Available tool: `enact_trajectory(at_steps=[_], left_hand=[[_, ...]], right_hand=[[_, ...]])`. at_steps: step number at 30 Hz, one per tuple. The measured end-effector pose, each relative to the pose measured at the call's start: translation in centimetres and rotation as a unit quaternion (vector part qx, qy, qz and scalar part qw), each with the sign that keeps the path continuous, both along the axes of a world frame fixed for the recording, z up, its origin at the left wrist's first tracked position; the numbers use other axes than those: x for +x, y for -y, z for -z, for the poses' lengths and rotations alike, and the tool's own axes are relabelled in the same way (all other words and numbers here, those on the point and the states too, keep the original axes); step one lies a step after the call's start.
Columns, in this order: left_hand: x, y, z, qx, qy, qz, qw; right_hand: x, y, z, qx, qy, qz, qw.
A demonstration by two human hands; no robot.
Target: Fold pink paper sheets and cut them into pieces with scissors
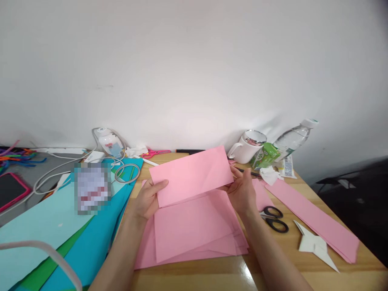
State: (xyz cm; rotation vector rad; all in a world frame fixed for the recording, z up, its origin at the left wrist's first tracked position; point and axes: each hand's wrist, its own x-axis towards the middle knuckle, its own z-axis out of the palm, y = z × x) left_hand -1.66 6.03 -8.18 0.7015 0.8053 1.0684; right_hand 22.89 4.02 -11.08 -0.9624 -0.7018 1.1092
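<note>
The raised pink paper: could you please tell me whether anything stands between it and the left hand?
Nothing visible does: the left hand directly grips the left end of the raised pink paper.

Open tabletop [194,279] along near edge, scissors [266,219], 1 paper star [313,244] blocking right

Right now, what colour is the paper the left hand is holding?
The paper is pink; the head view shows it best.

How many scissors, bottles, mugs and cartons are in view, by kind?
Scissors: 2 (black-handled scissors, pink-handled scissors)
Bottles: 2 (white plastic bottle, clear plastic bottle)
Mugs: 1 (white silver-rimmed mug)
Cartons: 1 (green box-shaped carton)
Total: 6
</note>
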Motion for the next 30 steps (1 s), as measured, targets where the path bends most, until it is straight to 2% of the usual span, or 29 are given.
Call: enact_trajectory(at_steps=[4, 11, 19, 25, 30], left_hand=[[0.0, -0.1, 0.2, -0.014, -0.001, 0.009, 1.0], [0.1, -0.1, 0.7, 0.014, -0.019, -0.002, 1.0], [0.4, 0.1, 0.1, 0.004, -0.016, -0.01, 1.0], [0.3, 0.3, -0.1, -0.015, -0.078, 0.041, 0.996], [0.4, 0.2, -0.5, -0.006, -0.059, -0.027, 0.998]], right_hand=[[-0.3, 0.2, 0.2, -0.03, 0.037, 0.015, 0.999], [-0.2, 0.3, 0.6, -0.034, 0.042, 0.041, 0.998], [-0.1, 0.4, 0.3, -0.032, 0.022, 0.027, 0.999], [0.0, 0.6, 0.0, -0.085, 0.038, -0.011, 0.996], [0.2, 0.7, -0.1, -0.108, 0.068, -0.048, 0.991]])
